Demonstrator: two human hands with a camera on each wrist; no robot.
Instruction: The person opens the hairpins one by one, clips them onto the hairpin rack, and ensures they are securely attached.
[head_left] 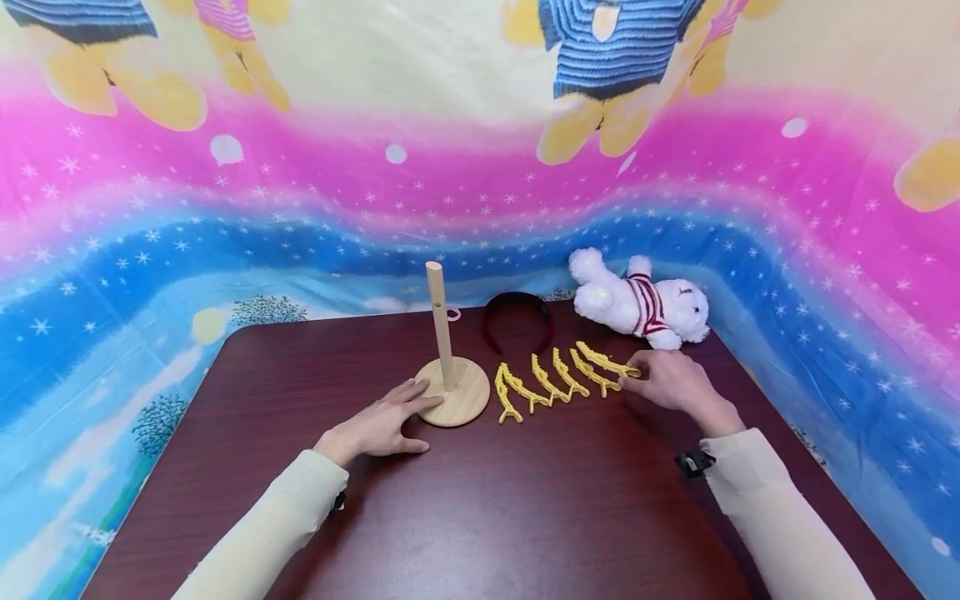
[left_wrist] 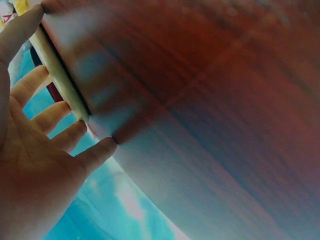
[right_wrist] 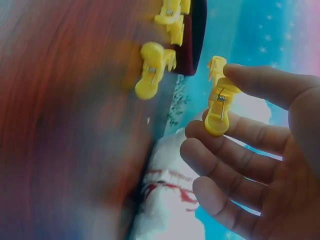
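My right hand point(head_left: 672, 382) pinches the handle end of a yellow alligator hair clip point(right_wrist: 218, 112) between thumb and fingers. In the head view this clip is the rightmost of a row, and several other yellow clips point(head_left: 561, 372) lie to its left with their handles toward me. My left hand point(head_left: 384, 423) rests with spread fingers on the round base of a wooden stand point(head_left: 467, 400). An upright post with a hole near its top rises from that base. In the left wrist view the fingertips touch the base's edge point(left_wrist: 65, 82).
Behind the clips lies a dark red headband point(head_left: 489, 327), with a small pink ring point(head_left: 453, 314) beside the post. A white plush bear point(head_left: 611, 300) in a striped top lies at the table's back right corner. Patterned cloth point(head_left: 450, 192) surrounds the dark wooden table point(head_left: 480, 517).
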